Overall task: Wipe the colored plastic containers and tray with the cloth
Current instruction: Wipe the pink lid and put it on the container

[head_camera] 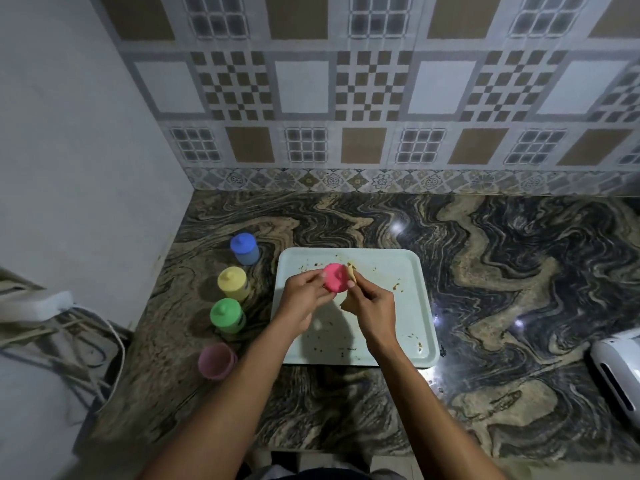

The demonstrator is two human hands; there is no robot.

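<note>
Over the pale green tray (398, 271), my left hand (304, 299) grips a pink lid (335, 277). My right hand (372, 306) holds a yellowish cloth (351, 271) against the lid's right side; most of the cloth is hidden in that hand. Brown smears and crumbs dot the tray. Left of the tray, on the marble counter, stand a blue container (245, 249), a yellow one (233, 283) and a green one (227, 316), each with its lid on. In front of them sits an open pink container (217, 361) without a lid.
A patterned tile wall rises behind the counter, and a plain wall closes the left side. A white appliance (618, 368) sits at the counter's right edge. White items and cords (52, 327) lie beyond the counter's left end.
</note>
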